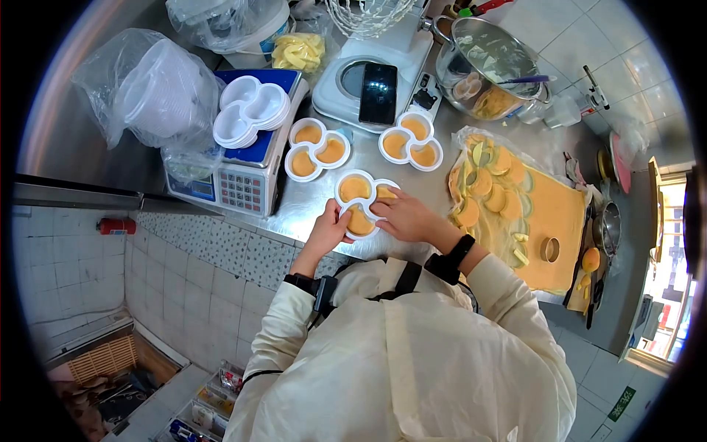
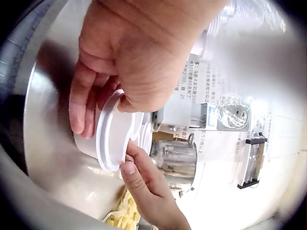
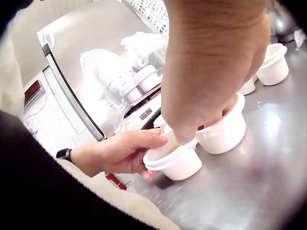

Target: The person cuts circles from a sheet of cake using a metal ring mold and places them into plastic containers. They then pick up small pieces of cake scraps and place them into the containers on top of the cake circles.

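Note:
A white three-lobed cup tray (image 1: 353,175) with orange cake rounds in its lobes stands at the counter's front edge. My left hand (image 1: 325,230) grips the rim of its near-left lobe, thumb on top, fingers round the outer wall; the left wrist view shows this hand (image 2: 129,62) on the white cup (image 2: 117,132). My right hand (image 1: 403,215) reaches over the tray with its fingers down at the right and near lobes. In the right wrist view the right fingertips dip into the cups (image 3: 223,134), partly hidden by the hand (image 3: 206,91).
Two filled three-lobed trays (image 1: 318,150) (image 1: 411,142) stand behind. At the left is a scale (image 1: 247,184) bearing stacked empty trays (image 1: 252,110). Right lies a cake sheet (image 1: 549,221) with cut rounds (image 1: 495,197) and a ring cutter (image 1: 549,249). A phone (image 1: 378,93) and steel pot (image 1: 490,51) are farther back.

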### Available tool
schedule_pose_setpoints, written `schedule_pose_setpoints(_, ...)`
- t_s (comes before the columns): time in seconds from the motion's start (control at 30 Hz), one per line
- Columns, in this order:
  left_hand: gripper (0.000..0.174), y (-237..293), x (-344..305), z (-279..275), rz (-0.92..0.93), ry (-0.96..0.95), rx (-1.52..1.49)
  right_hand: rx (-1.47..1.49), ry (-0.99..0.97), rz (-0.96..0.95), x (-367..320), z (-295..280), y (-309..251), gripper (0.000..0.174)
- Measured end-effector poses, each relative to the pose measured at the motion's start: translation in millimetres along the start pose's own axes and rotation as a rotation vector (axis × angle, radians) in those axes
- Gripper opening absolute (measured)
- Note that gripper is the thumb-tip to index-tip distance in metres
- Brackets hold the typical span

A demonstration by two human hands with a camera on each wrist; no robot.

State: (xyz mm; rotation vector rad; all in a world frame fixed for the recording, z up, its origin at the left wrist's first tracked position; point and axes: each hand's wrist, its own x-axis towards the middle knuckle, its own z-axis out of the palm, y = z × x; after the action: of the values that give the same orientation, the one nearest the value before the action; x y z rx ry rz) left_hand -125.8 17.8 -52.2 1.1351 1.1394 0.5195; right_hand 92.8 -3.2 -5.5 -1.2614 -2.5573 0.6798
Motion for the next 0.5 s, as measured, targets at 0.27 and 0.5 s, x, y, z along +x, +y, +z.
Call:
schedule_pose_setpoints(0.27, 0.019, 4.7, -2.3, -1.7, -0.025, 0.042, 0.063, -0.043, 0.159, -0.139, -10.9, -10.2, 5.3, 0.033)
schedule_pose_setpoints(0.5, 0.014, 6.6, 2.0, 5.5, 0.015, 0.146, 0.128, -0.004, -0.027, 0.056, -5.0, -1.4, -0.8, 0.028)
